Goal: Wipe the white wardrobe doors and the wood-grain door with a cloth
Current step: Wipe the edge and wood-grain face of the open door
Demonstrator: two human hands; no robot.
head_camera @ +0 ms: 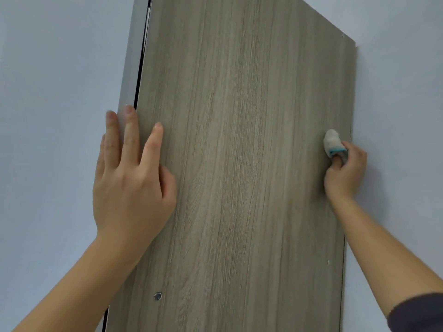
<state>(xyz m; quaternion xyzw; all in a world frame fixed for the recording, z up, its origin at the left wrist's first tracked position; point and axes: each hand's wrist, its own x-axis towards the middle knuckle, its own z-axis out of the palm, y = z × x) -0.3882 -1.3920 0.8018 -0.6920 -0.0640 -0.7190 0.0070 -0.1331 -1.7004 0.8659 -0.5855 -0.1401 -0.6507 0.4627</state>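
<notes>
A pale, bluish-white wall (398,75) fills the right side of the view, plain and unmarked. At the upper left, a narrow grey strip (133,58) runs upright, with a thin dark gap (143,51) just beside it. Low down sits a round metal fitting (157,296); a small screw head (328,261) shows farther right.

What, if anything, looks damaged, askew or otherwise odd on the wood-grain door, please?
Nothing stands out. The wood-grain door looks unmarked; a dark gap runs along its left edge above the left hand, and a round metal fitting sits low down. The right hand holds the cloth near the right edge.
</notes>
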